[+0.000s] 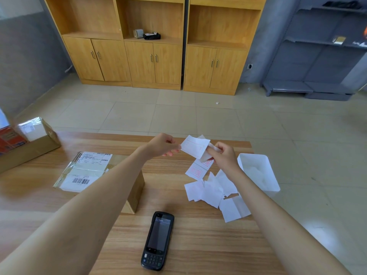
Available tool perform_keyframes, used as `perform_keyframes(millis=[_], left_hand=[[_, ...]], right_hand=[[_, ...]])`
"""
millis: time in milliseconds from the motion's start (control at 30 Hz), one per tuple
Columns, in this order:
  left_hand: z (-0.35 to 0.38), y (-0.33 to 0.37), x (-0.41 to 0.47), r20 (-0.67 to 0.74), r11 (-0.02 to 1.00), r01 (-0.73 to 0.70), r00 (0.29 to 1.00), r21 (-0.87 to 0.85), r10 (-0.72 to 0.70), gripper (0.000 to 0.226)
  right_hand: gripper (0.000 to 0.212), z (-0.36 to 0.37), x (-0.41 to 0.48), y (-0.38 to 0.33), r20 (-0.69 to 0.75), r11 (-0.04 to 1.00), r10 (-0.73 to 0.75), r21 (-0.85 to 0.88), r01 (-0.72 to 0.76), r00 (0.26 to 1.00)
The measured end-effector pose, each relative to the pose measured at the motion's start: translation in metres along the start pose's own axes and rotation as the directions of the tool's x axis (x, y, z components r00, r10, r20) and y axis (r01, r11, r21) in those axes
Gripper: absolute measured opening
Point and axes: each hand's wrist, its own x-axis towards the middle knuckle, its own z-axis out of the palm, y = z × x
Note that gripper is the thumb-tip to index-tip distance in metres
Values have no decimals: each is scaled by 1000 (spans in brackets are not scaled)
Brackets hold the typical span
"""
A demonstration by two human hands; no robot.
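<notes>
- The left hand [162, 145] and right hand [224, 155] are raised together above the far middle of the bench. They hold one paper slip [195, 148] between them.
- The left hand's curled fingertips pinch the slip's left edge. The right hand's fingers and thumb close round its lower right corner. The slip hangs clear of the bench top and shows faint red boxes.
- Wooden cabinets [151, 56] line the far wall, with open shelves above shut doors.
- A grey shelf rack [317, 56] stands on the floor to their right.
- The bench [198, 245] is wood-grained and fills the lower part of the view.
- An open cardboard box [29, 149] sits at the bench's far left corner, with packets inside.
- A brown parcel [87, 171] lies under the left forearm. Its top is covered in clear film with a printed label and a barcode.
- A white bin [258, 171] is at the bench's right edge, just beside the right wrist. I cannot tell whether it rests on the bench or stands beside it.
- Loose slips [214, 189] lie overlapping on the bench below the right hand, most with their blank side up.
- A black handheld scanner [157, 241] lies face up near the front edge, between the two forearms.
- Red-printed slips [198, 169] lie flat right under the held slip, at the far end of the pile.
</notes>
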Motion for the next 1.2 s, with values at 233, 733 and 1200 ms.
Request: perform_keyframes(millis=[233, 733, 1200], left_hand=[[-2, 0, 0, 0, 1000, 0, 1000, 9, 0, 14], [-3, -1, 1, -11, 999, -12, 1000, 43, 12, 15], [-7, -2, 4, -40, 994, -45, 998, 101, 49, 20]], right_hand=[[39, -3, 3, 4, -20, 998, -30, -53, 29, 999], [39, -7, 11, 18, -8, 998, -47, -52, 47, 999], [39, -6, 11, 17, -4, 993, -47, -109, 46, 999]])
